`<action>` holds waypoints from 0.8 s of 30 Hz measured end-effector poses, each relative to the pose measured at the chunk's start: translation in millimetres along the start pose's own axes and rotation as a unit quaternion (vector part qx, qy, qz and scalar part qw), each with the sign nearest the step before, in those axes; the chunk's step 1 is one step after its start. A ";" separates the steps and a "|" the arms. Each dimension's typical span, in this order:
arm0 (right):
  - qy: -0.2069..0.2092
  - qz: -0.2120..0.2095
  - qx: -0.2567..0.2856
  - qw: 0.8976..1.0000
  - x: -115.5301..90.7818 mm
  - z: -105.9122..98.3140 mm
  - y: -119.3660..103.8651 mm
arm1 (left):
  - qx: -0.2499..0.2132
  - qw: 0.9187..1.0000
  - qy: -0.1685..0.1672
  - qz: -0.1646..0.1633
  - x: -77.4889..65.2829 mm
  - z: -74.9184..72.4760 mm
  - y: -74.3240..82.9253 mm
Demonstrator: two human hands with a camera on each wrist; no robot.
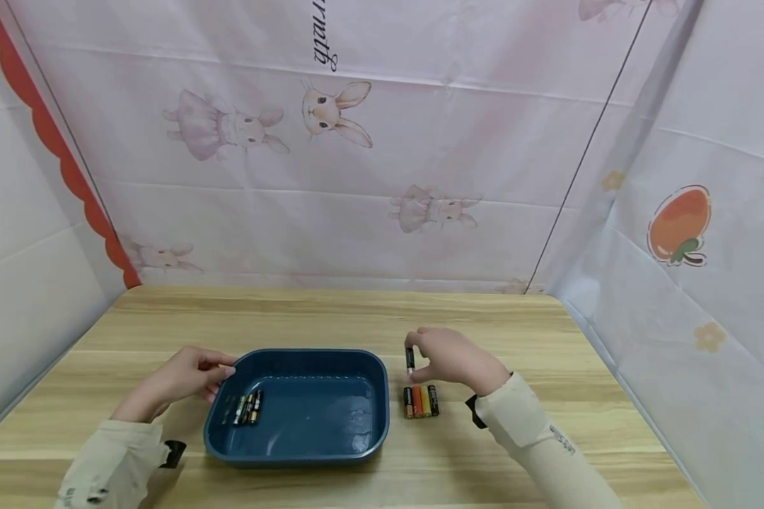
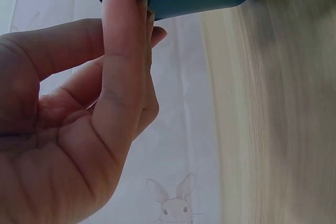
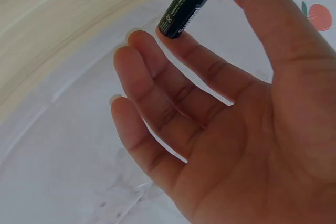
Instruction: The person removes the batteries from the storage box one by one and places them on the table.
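My right hand (image 1: 453, 357) pinches a small dark battery (image 3: 184, 9) with a silver band by its two ends, between thumb and index finger. The other fingers of that hand spread loosely, as the right wrist view shows. Just below the held battery, in the head view, a row of several batteries (image 1: 421, 401) lies side by side, in black, orange and yellow. My left hand (image 1: 187, 378) grips the upper left corner of a dark blue tray (image 1: 296, 458), its thumb at the rim and its fingers against the outer wall. Several batteries (image 1: 248, 408) lie near the tray's left wall.
The light wooden table (image 1: 516, 452) carries the tray left of the middle and the battery row right of it. A pale curtain (image 1: 356, 233) printed with rabbits hangs behind the table's far edge, and white sheets flank both sides.
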State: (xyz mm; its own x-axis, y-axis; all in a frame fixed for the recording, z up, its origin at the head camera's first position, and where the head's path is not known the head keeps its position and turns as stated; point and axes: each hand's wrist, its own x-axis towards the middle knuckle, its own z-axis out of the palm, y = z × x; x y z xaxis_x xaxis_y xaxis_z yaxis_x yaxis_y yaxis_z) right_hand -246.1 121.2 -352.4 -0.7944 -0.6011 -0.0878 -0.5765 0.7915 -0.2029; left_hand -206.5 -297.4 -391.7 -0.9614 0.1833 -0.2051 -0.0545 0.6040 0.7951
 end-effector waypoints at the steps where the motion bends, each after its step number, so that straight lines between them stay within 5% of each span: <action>1: 0.001 0.000 0.002 1.000 -1.9 0.6 2.9 | 0.001 1.000 -0.002 0.000 0.4 -0.5 -0.4; 24: 0.001 0.027 0.031 0.999 -31.3 24.2 48.6 | -0.004 1.000 0.004 -0.006 -0.5 0.9 2.5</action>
State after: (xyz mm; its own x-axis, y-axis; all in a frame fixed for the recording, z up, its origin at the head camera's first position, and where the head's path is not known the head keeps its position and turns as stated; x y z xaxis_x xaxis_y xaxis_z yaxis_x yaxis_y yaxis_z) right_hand -244.7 175.8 -383.2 -0.8246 -0.5573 -0.0978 -0.5197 0.8143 -0.2583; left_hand -205.9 -295.3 -390.1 -0.9628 0.1701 -0.2100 -0.0677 0.6006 0.7967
